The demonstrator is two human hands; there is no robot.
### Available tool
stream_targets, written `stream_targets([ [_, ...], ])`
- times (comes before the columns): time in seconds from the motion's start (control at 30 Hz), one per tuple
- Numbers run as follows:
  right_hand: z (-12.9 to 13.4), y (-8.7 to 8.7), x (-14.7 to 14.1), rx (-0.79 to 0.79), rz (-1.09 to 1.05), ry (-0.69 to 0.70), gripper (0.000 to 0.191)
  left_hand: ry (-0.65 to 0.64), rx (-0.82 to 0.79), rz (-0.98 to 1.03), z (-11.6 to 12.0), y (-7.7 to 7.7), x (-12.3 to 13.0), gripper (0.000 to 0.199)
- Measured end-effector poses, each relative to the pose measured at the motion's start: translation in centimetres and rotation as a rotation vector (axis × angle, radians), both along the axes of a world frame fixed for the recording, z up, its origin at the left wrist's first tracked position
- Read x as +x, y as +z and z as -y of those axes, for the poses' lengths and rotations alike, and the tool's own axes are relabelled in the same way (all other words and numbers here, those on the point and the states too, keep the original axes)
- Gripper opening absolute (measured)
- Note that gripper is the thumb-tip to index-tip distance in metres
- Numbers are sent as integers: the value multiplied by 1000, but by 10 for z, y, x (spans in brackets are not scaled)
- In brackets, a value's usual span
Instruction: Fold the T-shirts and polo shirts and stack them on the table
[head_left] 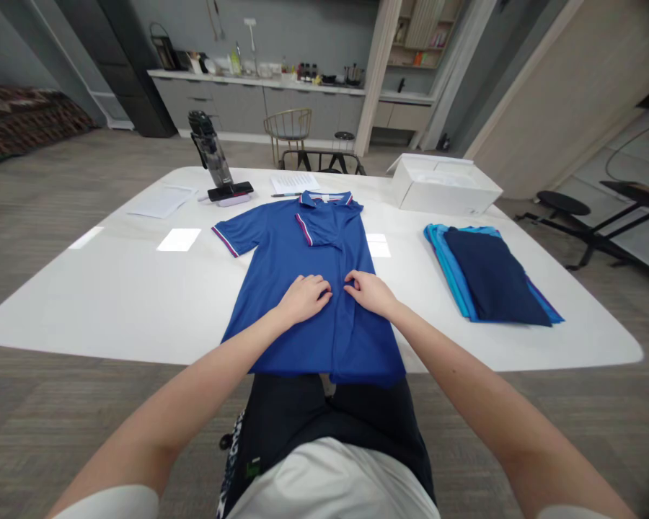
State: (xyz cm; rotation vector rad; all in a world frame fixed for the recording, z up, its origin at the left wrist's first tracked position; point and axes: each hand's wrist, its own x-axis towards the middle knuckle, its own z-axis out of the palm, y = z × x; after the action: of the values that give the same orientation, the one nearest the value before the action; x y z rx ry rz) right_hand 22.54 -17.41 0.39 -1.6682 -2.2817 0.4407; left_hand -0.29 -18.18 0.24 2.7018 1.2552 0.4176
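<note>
A blue polo shirt (pixel 297 263) lies on the table in front of me, its collar pointing away and its lower hem hanging at the near edge. Its right side is folded inward, so one striped sleeve rests across the chest; the other sleeve is spread to the left. My left hand (pixel 306 297) is on the middle of the shirt with curled fingers, left of the folded flap. Facing it, my right hand (pixel 372 293) is bent in a pinch on the flap. The fingertips of both hands touch the cloth, a small gap between them.
The white table (pixel 124 303) holds a pile of folded clothes (pixel 492 277) on the right and an open white box (pixel 446 187) behind it. Toward the back left stand a handheld vacuum (pixel 213 155) and paper sheets (pixel 163 201). A pen (pixel 286 194) lies near the collar.
</note>
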Motion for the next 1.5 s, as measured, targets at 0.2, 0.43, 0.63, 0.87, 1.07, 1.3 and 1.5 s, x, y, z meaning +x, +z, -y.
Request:
stream_targets([
  [0.2,-73,-12,4,125,33,-37,15,186,-61,98,-52,-3,0,20],
  [0.43,-198,-5,12,214,87,-222,28,505,-84,248,-164,4,3,24],
  [0.63,-300,-12,32,107,102,-397,51,677,-79,132,-262,-1,8,39],
  [0.87,-331,-31,52,170,53,-376,29,583,-105,34,-298,-18,2,24],
  [1.07,-342,-25,46,341,56,-357,31,574,-13,171,-305,-17,-17,23],
  [1.3,-339,-36,25,305,203,-405,36,643,-13,33,-301,-25,-56,31],
  [1.5,-337,-16,-59,370,153,-162,33,825,45,-152,-289,-16,-126,37],
])
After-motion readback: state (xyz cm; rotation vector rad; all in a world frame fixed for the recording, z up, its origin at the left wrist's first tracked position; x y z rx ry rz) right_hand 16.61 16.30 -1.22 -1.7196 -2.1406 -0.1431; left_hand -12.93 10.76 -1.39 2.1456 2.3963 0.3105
